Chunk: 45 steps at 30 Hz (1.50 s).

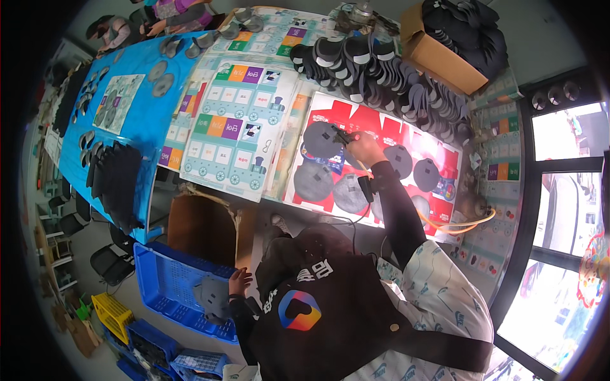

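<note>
My right hand reaches over the red-and-white printed sheet on the table, its fingers closed round a small dark tool. That tool meets the edge of a dark grey round piece; its exact kind is hard to make out. Several similar discs lie on the sheet, such as one to the right and a lighter one nearer me. A yellow hose curves by my right forearm. Down at my side, my left hand holds nothing, fingers loosely apart, close to the blue crate's edge.
The blue crate holds a grey piece. Curved dark pieces stack at the table's back, beside a cardboard box. A blue table with a black pile stands left; people work beyond it. Windows are at right.
</note>
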Each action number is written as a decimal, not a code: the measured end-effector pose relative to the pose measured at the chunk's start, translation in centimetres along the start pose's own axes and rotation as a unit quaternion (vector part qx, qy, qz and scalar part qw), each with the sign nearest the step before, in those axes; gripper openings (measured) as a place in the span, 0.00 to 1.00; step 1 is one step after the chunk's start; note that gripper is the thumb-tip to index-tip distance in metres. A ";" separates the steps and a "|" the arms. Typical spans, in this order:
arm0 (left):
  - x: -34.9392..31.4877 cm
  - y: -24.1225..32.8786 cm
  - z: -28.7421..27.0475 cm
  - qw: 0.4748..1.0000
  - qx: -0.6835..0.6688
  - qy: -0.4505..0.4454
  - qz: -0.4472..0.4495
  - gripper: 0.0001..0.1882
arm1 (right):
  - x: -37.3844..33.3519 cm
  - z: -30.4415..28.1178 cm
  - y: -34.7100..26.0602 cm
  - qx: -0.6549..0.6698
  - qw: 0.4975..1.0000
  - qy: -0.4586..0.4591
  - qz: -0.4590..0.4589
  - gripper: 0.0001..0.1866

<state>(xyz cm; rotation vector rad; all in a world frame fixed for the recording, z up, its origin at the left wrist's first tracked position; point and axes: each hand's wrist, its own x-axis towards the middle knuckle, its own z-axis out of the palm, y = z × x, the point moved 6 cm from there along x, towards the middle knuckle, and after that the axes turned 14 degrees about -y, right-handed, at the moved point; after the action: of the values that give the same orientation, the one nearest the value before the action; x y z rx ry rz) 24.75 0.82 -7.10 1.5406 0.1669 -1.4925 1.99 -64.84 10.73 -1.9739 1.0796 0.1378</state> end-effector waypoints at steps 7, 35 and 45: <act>0.2 0.0 0.5 1.000 0.017 0.008 -0.022 0.14 | -0.3 -0.7 0.5 0.058 0.998 0.025 -0.011 0.14; 0.0 -0.1 1.4 0.999 0.027 0.023 -0.022 0.13 | 0.3 -0.6 0.7 -0.119 0.991 0.055 -0.038 0.06; 0.3 -0.8 1.5 0.999 0.029 0.022 -0.022 0.13 | -0.7 -0.7 1.0 0.031 0.999 0.024 0.006 0.11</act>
<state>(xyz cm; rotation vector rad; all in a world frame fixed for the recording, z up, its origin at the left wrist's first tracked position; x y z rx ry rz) 23.20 0.11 -7.47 1.6261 0.1859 -1.5089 0.66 -65.15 10.88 -1.9235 1.1137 0.0618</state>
